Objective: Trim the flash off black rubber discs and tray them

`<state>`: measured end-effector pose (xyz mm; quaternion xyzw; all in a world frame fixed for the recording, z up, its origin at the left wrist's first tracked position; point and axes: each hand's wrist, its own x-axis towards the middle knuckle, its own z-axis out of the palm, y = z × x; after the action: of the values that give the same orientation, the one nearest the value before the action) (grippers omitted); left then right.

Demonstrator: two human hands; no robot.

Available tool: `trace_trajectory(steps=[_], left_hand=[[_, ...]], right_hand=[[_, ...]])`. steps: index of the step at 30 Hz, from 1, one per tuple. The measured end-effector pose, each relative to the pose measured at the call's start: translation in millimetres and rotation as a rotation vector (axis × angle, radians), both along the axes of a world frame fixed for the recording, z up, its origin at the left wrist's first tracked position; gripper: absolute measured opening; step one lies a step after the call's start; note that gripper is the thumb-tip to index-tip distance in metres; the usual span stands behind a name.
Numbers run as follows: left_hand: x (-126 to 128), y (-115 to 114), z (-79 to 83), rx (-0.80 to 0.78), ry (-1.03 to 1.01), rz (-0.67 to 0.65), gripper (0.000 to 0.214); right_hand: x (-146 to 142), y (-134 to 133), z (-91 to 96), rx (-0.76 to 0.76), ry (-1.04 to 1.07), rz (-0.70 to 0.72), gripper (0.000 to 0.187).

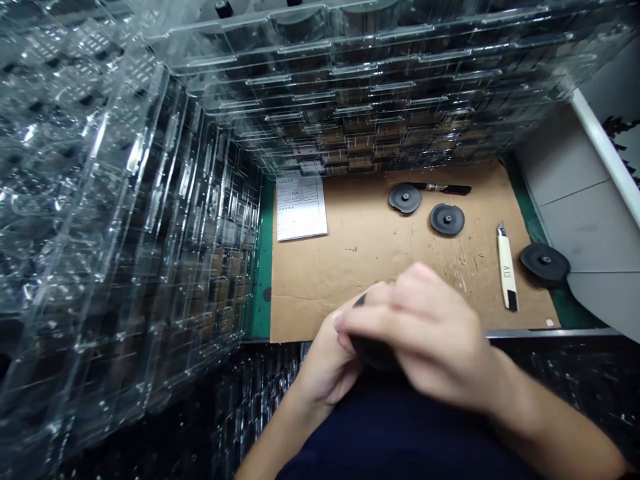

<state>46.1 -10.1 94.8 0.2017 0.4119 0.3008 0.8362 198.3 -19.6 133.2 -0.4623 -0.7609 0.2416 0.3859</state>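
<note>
**Black piece (pixel 376 355) sat in a two-handed grasp**

Through the head camera I saw the left hand (pixel 334 357) and the right hand (pixel 440 330) clasped together around the black piece, low in the view, in front of the cardboard (pixel 345 280). The left gripped it from one side while the right's fingers bent over its top; both hid most of it, and blur kept me from making out its shape.

Beyond them I had two black discs (pixel 447 219) near each other on the cardboard, with a black pen (pixel 445 189) running out beside the left one. A cream knife (pixel 507 267) marked A13 lay to the right, blade end away from me, and another black disc (pixel 544 263) rested just beside it. A printed paper (pixel 301 208) lay at the far left corner. Stacked clear trays (pixel 380 87) rose behind and along the left.
</note>
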Motion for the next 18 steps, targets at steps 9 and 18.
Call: trace_trajectory(steps=[9,18], left_hand=[[-9.7,-1.9,-9.8,-0.026,-0.216,0.032,0.061],[-2.6,-4.0,-7.6,0.007,-0.200,0.036,0.052]], right_hand=[[31.3,-28.9,-58.9,-0.486,0.249,-0.504,0.020],[-3.1,-28.7,-5.7,-0.043,0.076,-0.236,0.032]])
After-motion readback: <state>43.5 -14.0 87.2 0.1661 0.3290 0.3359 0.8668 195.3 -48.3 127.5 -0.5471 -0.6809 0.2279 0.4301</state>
